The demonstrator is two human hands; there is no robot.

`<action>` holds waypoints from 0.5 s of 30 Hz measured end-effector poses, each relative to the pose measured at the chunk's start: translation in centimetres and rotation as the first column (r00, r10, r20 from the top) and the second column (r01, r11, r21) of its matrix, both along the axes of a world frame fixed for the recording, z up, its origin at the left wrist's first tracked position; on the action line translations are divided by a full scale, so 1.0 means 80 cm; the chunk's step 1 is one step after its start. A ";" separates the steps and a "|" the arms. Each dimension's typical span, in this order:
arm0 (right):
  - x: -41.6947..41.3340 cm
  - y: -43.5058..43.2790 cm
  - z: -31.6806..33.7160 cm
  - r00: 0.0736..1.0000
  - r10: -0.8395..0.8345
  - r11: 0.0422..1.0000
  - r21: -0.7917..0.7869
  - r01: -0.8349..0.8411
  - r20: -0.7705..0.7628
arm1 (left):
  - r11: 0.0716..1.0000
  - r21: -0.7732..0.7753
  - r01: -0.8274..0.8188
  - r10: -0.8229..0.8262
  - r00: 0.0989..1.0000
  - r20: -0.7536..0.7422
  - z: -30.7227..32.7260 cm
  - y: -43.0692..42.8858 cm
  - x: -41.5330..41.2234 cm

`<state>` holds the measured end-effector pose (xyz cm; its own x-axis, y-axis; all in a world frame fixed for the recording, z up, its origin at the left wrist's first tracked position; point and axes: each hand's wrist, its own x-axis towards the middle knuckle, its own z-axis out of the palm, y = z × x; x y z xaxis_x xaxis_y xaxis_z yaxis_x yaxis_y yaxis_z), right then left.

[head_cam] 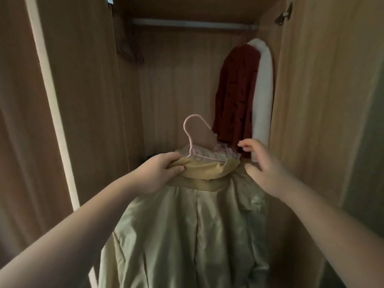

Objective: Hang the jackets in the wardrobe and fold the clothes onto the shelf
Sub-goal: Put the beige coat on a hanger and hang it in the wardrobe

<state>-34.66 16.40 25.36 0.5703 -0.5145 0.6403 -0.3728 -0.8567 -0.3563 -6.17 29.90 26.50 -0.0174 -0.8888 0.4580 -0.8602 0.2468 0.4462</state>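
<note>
The left hand (pixel 160 171), at centre frame, gripped the tan collar (pixel 204 170) of a pale yellow-green jacket (pixel 187 231), thumb on top and fingers curled beneath the fold. The right hand (pixel 262 163), centre right, hovered at the jacket's other shoulder with thumb and fingers spread apart; whether they touched the cloth could not be told.

A thin pink hanger (pixel 192 138) sat inside the collar, its hook rising between the two hands and pointing toward the wardrobe (pixel 89 80), well below the rail (pixel 193 23) that ran across the top of the frame.

Inside the open wardrobe, at upper right, a dark red jacket (pixel 236 92) hung just beside a white garment (pixel 264 88), both pressed toward the right wall. A dark shape hung in shadow at the upper left of the cabinet.

The held jacket hung lining outward with a seam down the middle, draping from the hands to the bottom edge of the frame, in front of the wardrobe opening.
</note>
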 end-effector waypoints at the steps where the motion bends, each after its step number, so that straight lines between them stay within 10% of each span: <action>1: 0.014 -0.010 0.001 0.999 -0.015 1.000 -0.018 0.014 -0.044 | 1.000 -0.005 -0.013 0.013 1.000 0.001 0.000 -0.009 0.002; 5: 0.052 -0.068 -0.005 0.953 -0.146 0.981 -0.167 0.104 -0.265 | 0.999 0.003 -0.043 0.043 0.999 -0.030 0.001 -0.053 0.010; 10: 0.071 -0.170 -0.009 0.980 -0.062 0.983 -0.180 0.028 -0.187 | 0.985 -0.021 -0.174 0.175 0.974 0.146 0.017 -0.111 0.031; 15: 0.102 -0.271 0.021 0.994 -0.095 0.934 -0.350 0.072 -0.049 | 0.879 -0.175 -0.444 0.467 0.723 0.510 0.025 -0.180 0.045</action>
